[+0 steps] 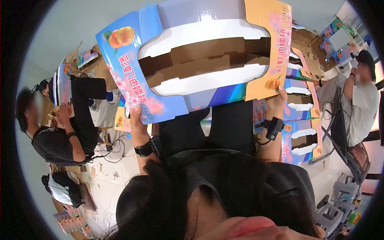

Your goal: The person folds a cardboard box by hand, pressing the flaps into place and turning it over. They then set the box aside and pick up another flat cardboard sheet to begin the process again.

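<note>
A printed cardboard fruit box (212, 80) is held up in front of me, with a large cut-out showing its brown inside. Its left end flap (124, 68) is blue with peaches and blossoms, and the right one (272, 52) is orange-yellow. My left hand (138, 126) grips the lower corner of the blue flap, thumb on the face. At the lower right corner, my right hand (277, 100) holds the orange-yellow end, thumb against the edge. The fingers behind the box are hidden. Each wrist wears a black strapped device.
Printed boxes (302, 138) are stacked on the right. A person (58, 140) sits at the left handling a similar box (63, 82); another person (362, 100) sits at the right. Grey plastic stools (330, 216) stand at the lower right. Cables (116, 148) and scraps lie on the floor.
</note>
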`<state>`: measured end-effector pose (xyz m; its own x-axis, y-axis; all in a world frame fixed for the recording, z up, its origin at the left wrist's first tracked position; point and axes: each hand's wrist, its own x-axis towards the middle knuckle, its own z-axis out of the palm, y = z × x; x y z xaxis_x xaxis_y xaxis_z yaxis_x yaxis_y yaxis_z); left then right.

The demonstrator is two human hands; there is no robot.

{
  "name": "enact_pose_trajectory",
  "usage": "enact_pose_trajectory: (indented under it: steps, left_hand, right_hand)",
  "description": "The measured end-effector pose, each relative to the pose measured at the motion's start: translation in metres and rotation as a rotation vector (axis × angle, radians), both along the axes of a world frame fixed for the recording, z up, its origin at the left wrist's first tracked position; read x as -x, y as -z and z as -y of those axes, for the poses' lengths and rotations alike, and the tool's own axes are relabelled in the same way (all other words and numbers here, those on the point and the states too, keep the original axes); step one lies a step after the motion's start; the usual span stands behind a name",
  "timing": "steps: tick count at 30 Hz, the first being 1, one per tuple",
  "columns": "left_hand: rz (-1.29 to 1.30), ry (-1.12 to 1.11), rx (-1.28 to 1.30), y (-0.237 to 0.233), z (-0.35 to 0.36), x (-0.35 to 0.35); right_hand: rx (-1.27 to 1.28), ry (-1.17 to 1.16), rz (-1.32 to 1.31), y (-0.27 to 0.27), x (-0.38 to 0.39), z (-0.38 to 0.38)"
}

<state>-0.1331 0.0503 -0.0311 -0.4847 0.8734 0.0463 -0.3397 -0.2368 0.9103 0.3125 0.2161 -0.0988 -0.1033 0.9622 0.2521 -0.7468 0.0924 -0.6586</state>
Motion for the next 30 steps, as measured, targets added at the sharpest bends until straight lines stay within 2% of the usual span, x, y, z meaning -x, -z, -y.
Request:
enact_pose_trajectory:
  steps: [4, 6, 8, 10, 14, 16, 18, 19, 20, 22, 27, 28, 30]
  left_hand:
    - [-0.07, 0.01, 0.059, -0.036, 0.022, -0.025]
    - [-0.088, 0.024, 0.028, -0.035, 0.031, -0.018]
    - [-0.079, -0.012, -0.032, -0.034, 0.031, -0.018]
    - [0.051, 0.048, 0.003, -0.021, 0.026, 0.0]
    - [-0.076, 0.154, -0.048, -0.039, 0.014, -0.015]
    - [-0.146, 0.165, -0.085, -0.046, 0.012, -0.015]
    - [-0.248, 0.172, -0.091, -0.052, 0.013, -0.014]
    - [-0.217, 0.187, -0.131, -0.058, 0.014, -0.02]
    - [-0.213, 0.197, -0.152, -0.064, 0.016, -0.025]
    - [-0.207, 0.225, -0.19, -0.074, 0.02, -0.034]
    - [-0.436, 0.167, -0.177, -0.088, 0.032, -0.048]
    - [-0.492, 0.158, -0.183, -0.089, 0.034, -0.05]
    - [-0.599, 0.142, -0.183, -0.089, 0.04, -0.051]
  right_hand:
    - [0.036, 0.087, 0.13, -0.022, -0.02, 0.01]
    - [0.024, 0.136, 0.265, -0.063, -0.012, 0.025]
    - [0.021, 0.173, 0.276, -0.075, -0.005, 0.027]
    - [0.086, 0.177, 0.353, -0.082, 0.002, 0.027]
    - [0.157, 0.244, 0.614, -0.108, 0.017, 0.028]
    - [-0.058, 0.503, 0.798, -0.114, 0.022, 0.019]
    - [-0.3, 1.103, 1.135, -0.117, 0.031, 0.021]
    - [-0.469, 1.192, 1.143, -0.136, 0.042, 0.033]
    - [-0.538, 1.088, 1.146, -0.161, 0.059, 0.055]
    - [-0.769, 1.025, 1.18, -0.173, 0.084, 0.077]
    - [-0.893, 0.634, 1.106, -0.177, 0.144, 0.105]
    - [-0.976, 0.705, 1.188, -0.172, 0.153, 0.105]
    - [-0.945, 0.81, 1.276, -0.17, 0.169, 0.109]
